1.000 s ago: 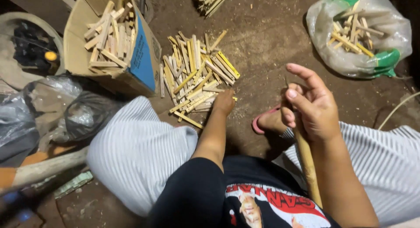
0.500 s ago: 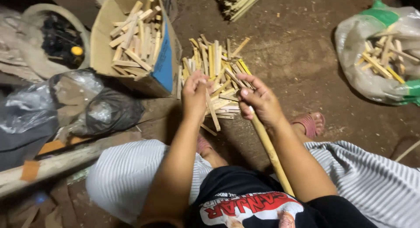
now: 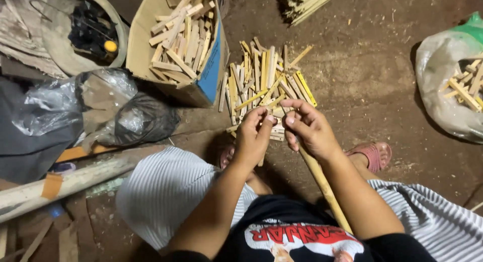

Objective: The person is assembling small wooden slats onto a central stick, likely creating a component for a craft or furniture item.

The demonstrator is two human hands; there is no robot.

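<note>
A pile of short split bamboo sticks [image 3: 265,84] lies on the dirt floor in front of me. My left hand [image 3: 253,136] grips one short stick, its lower end poking out below the fist. My right hand [image 3: 308,128] is closed around the top of a long bamboo handle [image 3: 324,189] that slants down toward my lap. Both hands meet just above the pile's near edge, fingertips almost touching. Whatever is at the handle's tip is hidden by my fingers.
A cardboard box [image 3: 142,46] full of cut sticks stands at the upper left. Crumpled plastic bags [image 3: 100,111] and a pole [image 3: 70,184] lie at left. A clear bag [image 3: 445,86] of sticks sits at right. My sandalled foot [image 3: 371,154] rests by it.
My left hand has come back from the pile with a stick. My right hand with the long handle has moved left to meet it. The view has tilted slightly.
</note>
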